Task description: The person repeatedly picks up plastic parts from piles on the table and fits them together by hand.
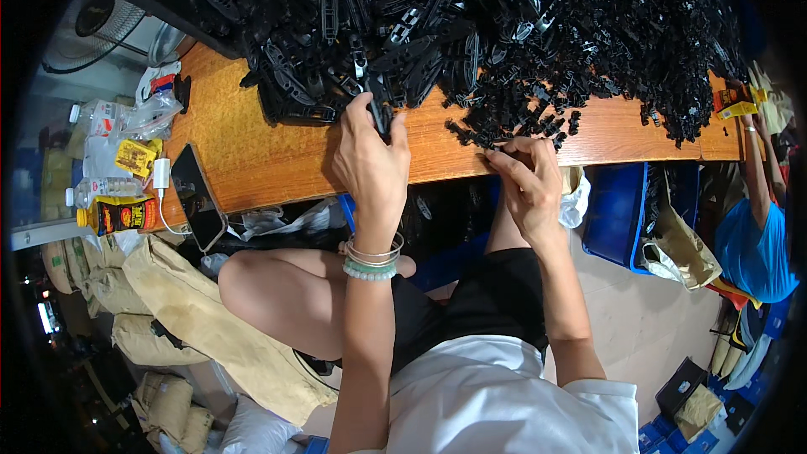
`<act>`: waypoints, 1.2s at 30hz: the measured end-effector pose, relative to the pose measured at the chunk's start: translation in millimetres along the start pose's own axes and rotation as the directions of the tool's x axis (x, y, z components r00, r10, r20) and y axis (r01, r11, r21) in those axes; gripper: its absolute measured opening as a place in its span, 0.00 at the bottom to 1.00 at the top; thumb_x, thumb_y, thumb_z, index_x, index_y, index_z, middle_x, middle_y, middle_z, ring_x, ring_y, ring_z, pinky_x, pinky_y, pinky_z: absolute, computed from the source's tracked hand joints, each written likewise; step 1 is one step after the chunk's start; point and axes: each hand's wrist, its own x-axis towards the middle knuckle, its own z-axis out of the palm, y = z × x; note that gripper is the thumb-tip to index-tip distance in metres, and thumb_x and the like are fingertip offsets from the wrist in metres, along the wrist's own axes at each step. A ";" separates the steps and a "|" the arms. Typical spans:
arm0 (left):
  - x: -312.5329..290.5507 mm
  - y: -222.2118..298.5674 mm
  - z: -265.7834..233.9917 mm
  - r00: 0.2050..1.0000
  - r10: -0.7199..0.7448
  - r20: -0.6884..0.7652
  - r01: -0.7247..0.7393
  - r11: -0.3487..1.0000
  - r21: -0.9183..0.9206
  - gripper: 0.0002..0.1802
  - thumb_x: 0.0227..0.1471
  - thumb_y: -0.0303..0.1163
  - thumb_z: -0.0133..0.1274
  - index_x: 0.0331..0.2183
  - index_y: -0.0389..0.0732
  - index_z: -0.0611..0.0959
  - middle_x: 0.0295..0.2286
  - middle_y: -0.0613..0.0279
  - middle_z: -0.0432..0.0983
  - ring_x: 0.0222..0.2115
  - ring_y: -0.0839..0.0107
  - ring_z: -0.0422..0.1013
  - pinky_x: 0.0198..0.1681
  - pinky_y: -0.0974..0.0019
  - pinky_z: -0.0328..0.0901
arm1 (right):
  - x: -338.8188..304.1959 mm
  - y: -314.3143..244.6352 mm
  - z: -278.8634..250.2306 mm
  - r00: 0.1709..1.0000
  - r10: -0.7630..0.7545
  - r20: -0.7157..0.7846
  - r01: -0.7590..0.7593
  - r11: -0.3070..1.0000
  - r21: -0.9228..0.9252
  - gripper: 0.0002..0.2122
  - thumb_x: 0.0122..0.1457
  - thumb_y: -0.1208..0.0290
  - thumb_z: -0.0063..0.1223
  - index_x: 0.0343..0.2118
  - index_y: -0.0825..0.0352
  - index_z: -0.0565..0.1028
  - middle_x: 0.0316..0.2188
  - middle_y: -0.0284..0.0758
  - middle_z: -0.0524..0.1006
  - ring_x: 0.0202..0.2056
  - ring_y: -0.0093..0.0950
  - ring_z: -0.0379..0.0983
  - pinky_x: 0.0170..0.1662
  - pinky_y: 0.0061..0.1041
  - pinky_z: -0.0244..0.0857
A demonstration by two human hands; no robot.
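My left hand [371, 155] is closed around a long black plastic part [380, 109], thumb on one side and fingers on the other. The part points away from me, toward a heap of larger black plastic parts [294, 76]. To the right, my right hand [530, 181] hovers at the table's front edge with thumb and fingertips pinched. Its fingertips are beside the near fringe of a pile of small black plastic clips [521, 122]. Whatever sits in that pinch is too small and dark to make out.
The wooden table [227, 143] holds a phone [197, 197] with a white cable, bottles and packets at left. A fan [97, 25] stands beyond. Below the edge are a blue crate [614, 214] and sacks [168, 286]. Another person in a blue shirt [752, 252] is at far right.
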 end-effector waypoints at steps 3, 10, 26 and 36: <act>-6.1 -4.1 1.5 1.000 0.005 0.017 -0.004 0.998 -0.058 0.18 0.43 0.29 0.59 0.37 0.33 0.75 0.23 0.60 0.72 0.16 0.71 0.67 0.21 0.67 0.62 | -2.0 1.0 4.0 0.989 0.043 -0.144 -0.013 0.980 0.199 0.10 0.44 0.84 0.55 0.31 0.68 0.77 0.33 0.35 0.73 0.33 0.29 0.69 0.34 0.24 0.64; -37.9 13.9 -42.3 0.810 -0.274 0.518 0.584 0.293 -0.757 0.10 0.52 0.22 0.47 0.38 0.29 0.77 0.31 0.55 0.73 0.21 0.74 0.72 0.23 0.76 0.68 | -15.9 -13.4 -2.3 0.848 0.500 0.175 -0.261 0.108 0.959 0.10 0.53 0.82 0.52 0.39 0.73 0.72 0.34 0.37 0.71 0.30 0.24 0.70 0.33 0.20 0.66; -46.2 26.9 -73.3 0.672 0.051 0.739 0.678 0.357 -0.642 0.14 0.47 0.17 0.52 0.40 0.27 0.75 0.29 0.53 0.75 0.27 0.68 0.76 0.29 0.73 0.73 | -9.2 -47.1 -19.8 0.961 0.270 -0.064 -0.214 0.867 0.451 0.06 0.45 0.82 0.58 0.28 0.68 0.78 0.29 0.33 0.72 0.33 0.25 0.65 0.35 0.20 0.59; -45.7 27.4 -73.3 0.664 0.091 0.742 0.692 0.301 -0.656 0.13 0.48 0.18 0.51 0.40 0.27 0.74 0.27 0.52 0.76 0.27 0.66 0.76 0.28 0.73 0.73 | -6.6 -49.1 -18.5 0.960 0.279 -0.021 -0.219 0.796 0.565 0.06 0.44 0.83 0.57 0.28 0.69 0.78 0.26 0.34 0.72 0.31 0.28 0.66 0.33 0.22 0.60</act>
